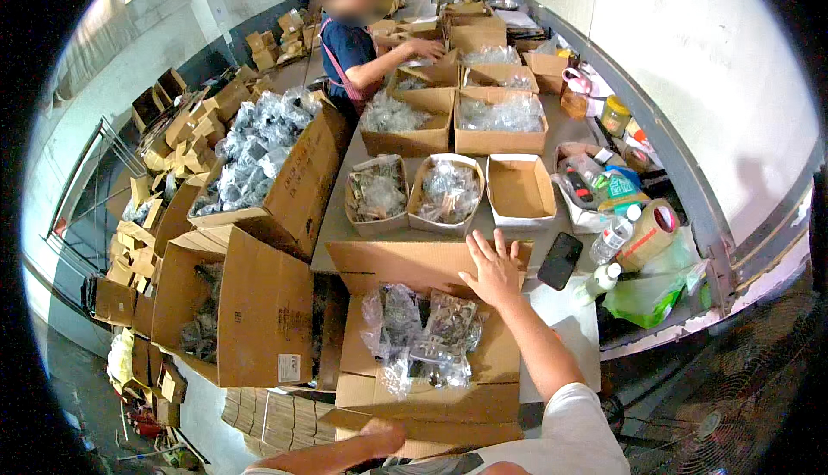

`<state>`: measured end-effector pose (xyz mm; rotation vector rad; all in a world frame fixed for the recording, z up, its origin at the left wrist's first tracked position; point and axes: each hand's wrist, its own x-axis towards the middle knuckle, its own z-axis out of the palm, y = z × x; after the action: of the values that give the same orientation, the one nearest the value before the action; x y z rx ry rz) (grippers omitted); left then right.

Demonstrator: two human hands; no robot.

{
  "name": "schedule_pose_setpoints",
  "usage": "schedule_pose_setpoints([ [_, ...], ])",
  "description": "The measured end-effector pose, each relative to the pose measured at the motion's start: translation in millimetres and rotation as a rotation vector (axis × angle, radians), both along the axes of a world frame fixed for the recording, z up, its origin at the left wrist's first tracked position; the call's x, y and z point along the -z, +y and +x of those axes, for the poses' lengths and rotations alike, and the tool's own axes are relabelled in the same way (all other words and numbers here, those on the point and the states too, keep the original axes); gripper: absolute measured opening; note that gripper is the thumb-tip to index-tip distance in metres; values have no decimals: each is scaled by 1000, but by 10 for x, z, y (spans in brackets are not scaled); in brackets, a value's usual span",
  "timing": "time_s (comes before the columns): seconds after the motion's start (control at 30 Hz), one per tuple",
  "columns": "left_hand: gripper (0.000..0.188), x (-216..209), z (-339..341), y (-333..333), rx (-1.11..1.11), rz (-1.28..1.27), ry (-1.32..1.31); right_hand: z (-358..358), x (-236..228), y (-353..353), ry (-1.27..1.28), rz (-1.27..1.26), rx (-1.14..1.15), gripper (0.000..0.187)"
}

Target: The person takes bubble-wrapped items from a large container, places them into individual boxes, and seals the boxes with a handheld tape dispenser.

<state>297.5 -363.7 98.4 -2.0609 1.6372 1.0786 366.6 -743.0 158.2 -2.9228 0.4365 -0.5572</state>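
Observation:
In front of me lies an open cardboard box (360, 350) with its flaps spread. Several clear plastic bags of small parts (444, 337) rest in it; the parts are too small to name. My right hand (496, 270) is open, its fingers spread against the upright far flap (397, 265). Low in the picture, my left hand (379, 436) is beside the near flap (431, 432); its fingers are blurred and partly hidden. Beyond the far flap stand three small white-sided boxes: two hold bagged parts (448, 186), and the right one (520, 189) shows its bare bottom.
At left stand a large carton heaped with bagged parts (267, 143) and an open carton (263, 311). A phone (561, 261), bottles (614, 235) and a tape roll (651, 232) lie at right. A co-worker (345, 53) reaches into boxes farther along the table. A fan (709, 425) stands lower right.

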Motion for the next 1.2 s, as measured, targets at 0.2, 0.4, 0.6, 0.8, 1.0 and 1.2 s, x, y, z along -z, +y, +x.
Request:
schedule_pose_setpoints([
  [0.2, 24, -588, 1033, -723, -274, -442, -268, -370, -102, 434, 81, -28, -36, 66],
  [0.4, 62, 79, 1138, -916, -354, -622, -553, -1092, 245, 624, 462, 400, -76, 51],
  [0.6, 53, 473, 1292, -893, -265, -645, -316, -2035, 1363, 119, 597, 479, 702, 43],
  [0.8, 39, 567, 1397, -848, -112, -819, -205, -2178, 1832, 141, 75, 262, 824, 39],
  [1.0, 28, 599, 1490, -898, -154, -1166, -171, -1517, 75, 1203, -555, 670, 783, 48],
  [1.2, 43, 181, 1675, -1117, -833, -877, 1066, -905, 888, 2089, -634, 869, 108, 61],
])
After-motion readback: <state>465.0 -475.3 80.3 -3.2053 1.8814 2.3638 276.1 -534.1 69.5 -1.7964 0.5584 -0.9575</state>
